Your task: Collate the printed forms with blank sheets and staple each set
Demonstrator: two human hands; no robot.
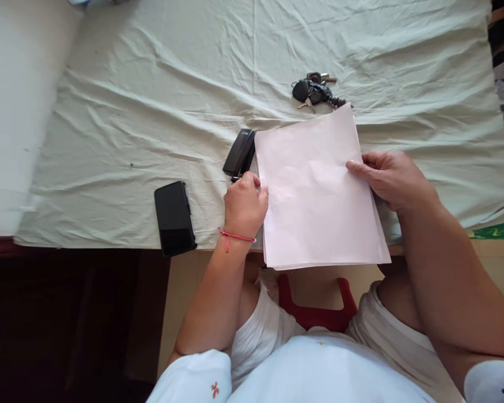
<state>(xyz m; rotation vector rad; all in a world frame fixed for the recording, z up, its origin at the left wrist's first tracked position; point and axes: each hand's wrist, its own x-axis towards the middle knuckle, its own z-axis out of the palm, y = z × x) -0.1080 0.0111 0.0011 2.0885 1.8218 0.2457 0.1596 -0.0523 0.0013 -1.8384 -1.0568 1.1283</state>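
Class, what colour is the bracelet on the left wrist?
The bracelet is red, seen best in the head view.

Shirt (pixel 331 375) pale blue-white, short sleeves. Reddish-brown motif (pixel 214 390) on left sleeve (pixel 191 378) between 6 and 7 o'clock, dark one on right sleeve (pixel 487 380) at 4. Off-white shorts (pixel 269 319), 4 to 6. Red string bracelet (pixel 237 236) at 7, loose ends. Left hand (pixel 246 202), right hand (pixel 392 176) bare.
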